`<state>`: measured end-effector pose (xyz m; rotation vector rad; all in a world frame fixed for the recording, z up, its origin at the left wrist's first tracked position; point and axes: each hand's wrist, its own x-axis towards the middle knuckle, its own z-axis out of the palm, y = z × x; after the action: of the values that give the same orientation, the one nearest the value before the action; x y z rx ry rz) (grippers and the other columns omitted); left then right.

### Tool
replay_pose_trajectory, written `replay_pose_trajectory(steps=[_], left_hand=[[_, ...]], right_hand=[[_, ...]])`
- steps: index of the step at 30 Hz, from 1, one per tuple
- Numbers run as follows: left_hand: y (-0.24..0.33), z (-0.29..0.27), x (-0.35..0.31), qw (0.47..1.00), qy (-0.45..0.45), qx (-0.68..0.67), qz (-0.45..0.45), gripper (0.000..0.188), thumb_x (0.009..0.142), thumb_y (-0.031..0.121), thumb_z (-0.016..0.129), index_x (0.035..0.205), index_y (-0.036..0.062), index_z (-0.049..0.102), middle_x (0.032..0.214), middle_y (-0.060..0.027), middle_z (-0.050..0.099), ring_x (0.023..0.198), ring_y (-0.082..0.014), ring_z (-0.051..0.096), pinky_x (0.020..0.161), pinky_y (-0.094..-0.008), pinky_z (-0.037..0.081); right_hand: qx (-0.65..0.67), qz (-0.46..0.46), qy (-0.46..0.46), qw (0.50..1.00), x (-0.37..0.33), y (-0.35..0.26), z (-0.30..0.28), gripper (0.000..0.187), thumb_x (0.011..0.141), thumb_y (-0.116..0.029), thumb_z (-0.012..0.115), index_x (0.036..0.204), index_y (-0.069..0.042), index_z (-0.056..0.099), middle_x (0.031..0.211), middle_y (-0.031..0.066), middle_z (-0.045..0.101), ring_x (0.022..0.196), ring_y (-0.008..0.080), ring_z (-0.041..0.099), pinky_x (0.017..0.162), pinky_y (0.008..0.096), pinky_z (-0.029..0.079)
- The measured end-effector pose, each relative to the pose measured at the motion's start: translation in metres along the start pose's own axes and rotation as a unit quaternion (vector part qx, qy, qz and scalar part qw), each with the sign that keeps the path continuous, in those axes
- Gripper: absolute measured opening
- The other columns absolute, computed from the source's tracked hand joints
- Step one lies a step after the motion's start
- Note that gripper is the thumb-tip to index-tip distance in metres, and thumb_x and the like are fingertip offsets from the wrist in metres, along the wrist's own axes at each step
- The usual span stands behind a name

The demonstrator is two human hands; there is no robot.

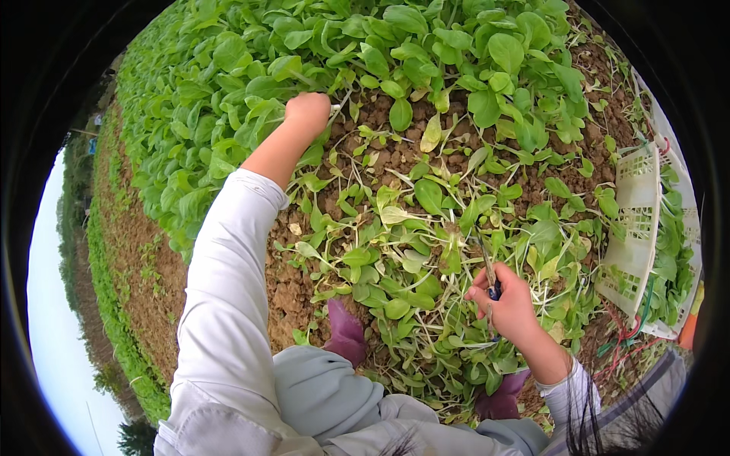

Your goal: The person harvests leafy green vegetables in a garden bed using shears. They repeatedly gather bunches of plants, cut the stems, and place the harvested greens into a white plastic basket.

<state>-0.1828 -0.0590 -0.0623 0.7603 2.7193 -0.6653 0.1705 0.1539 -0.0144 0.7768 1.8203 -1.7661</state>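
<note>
My left hand (308,114) is closed at the near edge of a dense stand of leafy greens (228,53). A pale stem pokes out beside its fingers, and the leaves partly hide what the fist grips. Lower and to the right, my right hand (511,302) is wrapped round a slim tool (494,290) with a blue-black handle. The tool's narrow dark end points away from me, over the cut leaves; its exact kind is hard to make out. Loose leaves and pale stems (403,289) lie strewn over the soil beneath the right hand.
A white plastic crate (635,228) holding greens (669,258) stands at the right, with red and green cords near its base. Brown clumpy soil (289,281) shows between the plants. My purple boots (346,334) are planted among the leaves.
</note>
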Motion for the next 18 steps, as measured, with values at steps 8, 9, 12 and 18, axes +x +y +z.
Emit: replay_pose_trajectory(steps=[8,9,12,18], left_hand=[[-0.010,0.022,0.009,0.997,-0.017,-0.036,-0.067,0.020,0.077,0.006,0.051,0.092,0.0061,0.063,0.097,-0.0112,0.062,0.089,-0.0277,0.060,0.070,-0.0363,0.050],[-0.008,0.014,0.005,0.997,-0.029,-0.026,-0.069,0.020,0.076,0.006,0.051,0.092,0.0059,0.063,0.097,-0.0114,0.062,0.088,-0.0276,0.060,0.070,-0.0362,0.050],[-0.012,-0.003,-0.007,0.997,-0.039,-0.001,-0.071,0.018,0.074,0.006,0.054,0.090,0.0045,0.062,0.093,-0.0123,0.062,0.084,-0.0277,0.061,0.068,-0.0362,0.050],[0.001,-0.070,-0.058,0.977,0.006,-0.214,-0.018,0.021,0.072,0.009,0.058,0.092,0.0022,0.056,0.081,-0.0112,0.062,0.070,-0.0256,0.060,0.063,-0.0345,0.048]], right_hand=[[0.046,0.002,0.000,0.999,-0.001,0.009,-0.004,0.011,0.079,-0.003,0.056,0.085,-0.003,0.048,0.070,0.0050,0.059,0.049,0.0066,0.051,0.043,0.0205,0.041],[0.049,0.003,0.002,0.999,-0.002,0.010,-0.005,0.010,0.079,-0.003,0.056,0.086,-0.003,0.049,0.069,0.0039,0.059,0.049,0.0065,0.051,0.044,0.0212,0.041],[0.039,-0.004,0.000,0.999,-0.005,0.011,-0.006,0.013,0.080,-0.006,0.058,0.088,-0.003,0.049,0.070,0.0034,0.059,0.050,0.0066,0.051,0.044,0.0220,0.042],[0.039,-0.003,-0.069,0.997,-0.006,0.008,-0.008,0.024,0.081,-0.020,0.060,0.094,-0.004,0.048,0.069,0.0025,0.056,0.050,0.0079,0.051,0.045,0.0226,0.042]])
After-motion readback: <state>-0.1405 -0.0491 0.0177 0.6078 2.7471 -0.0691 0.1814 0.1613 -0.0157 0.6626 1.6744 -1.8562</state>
